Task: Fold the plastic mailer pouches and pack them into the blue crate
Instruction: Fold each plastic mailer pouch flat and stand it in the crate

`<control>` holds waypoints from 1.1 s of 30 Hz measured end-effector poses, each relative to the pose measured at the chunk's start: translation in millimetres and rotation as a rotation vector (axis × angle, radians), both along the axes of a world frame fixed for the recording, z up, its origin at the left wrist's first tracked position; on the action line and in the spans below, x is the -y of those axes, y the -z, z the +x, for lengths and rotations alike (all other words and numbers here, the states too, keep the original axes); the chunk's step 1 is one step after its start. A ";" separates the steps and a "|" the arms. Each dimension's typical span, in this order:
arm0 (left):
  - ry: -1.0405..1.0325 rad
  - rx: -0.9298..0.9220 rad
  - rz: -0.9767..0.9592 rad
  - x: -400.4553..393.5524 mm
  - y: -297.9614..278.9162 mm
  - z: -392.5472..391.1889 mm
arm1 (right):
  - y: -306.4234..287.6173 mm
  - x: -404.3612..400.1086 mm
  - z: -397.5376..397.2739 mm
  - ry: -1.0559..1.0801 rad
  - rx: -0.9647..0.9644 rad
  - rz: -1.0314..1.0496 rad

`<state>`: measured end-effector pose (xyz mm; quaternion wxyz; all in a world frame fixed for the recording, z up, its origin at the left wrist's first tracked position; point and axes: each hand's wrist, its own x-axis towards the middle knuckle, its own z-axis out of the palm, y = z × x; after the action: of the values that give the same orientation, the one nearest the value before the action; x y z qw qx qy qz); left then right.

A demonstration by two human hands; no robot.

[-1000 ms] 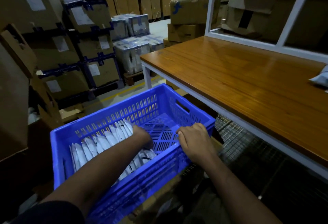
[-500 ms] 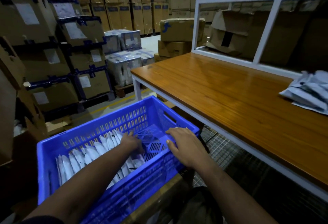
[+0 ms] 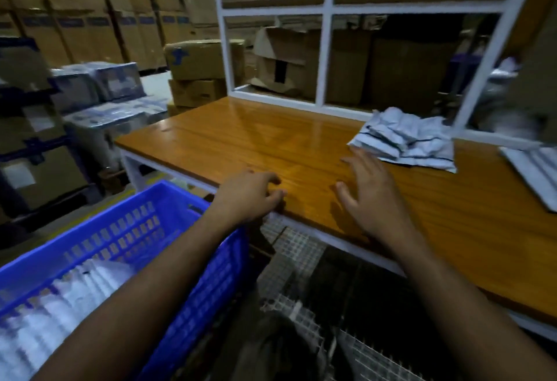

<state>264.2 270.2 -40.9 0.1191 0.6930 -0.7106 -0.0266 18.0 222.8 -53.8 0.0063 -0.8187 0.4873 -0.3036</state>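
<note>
The blue crate (image 3: 126, 230) stands at lower left, below the table's edge, with several folded white mailer pouches (image 3: 75, 293) lined up inside. A loose heap of white plastic mailer pouches (image 3: 404, 136) lies on the wooden table (image 3: 271, 145) at the right. My left hand (image 3: 250, 193) hovers at the table's front edge, fingers loosely curled, holding nothing. My right hand (image 3: 367, 190) is over the tabletop with fingers spread, its fingertips just short of the heap and empty.
A white shelf frame (image 3: 327, 55) rises behind the table with cardboard boxes (image 3: 205, 61) beyond it. More flat mailers (image 3: 533, 169) lie at the far right edge. A wire mesh shelf (image 3: 301, 260) sits under the table. Stacked cartons fill the left side.
Both hands have left the crate and risen to the table, the right one reaching toward the pouch heap. The view has swung right and up.
</note>
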 end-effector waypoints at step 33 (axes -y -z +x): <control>0.401 -0.095 -0.044 130.7 47.6 -251.8 | 26.8 37.1 -316.4 0.476 -0.096 -0.017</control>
<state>12.4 139.5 -88.5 0.1600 0.5327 -0.8283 -0.0671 -298.3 185.7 -80.6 -0.0952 -0.6944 0.6636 -0.2615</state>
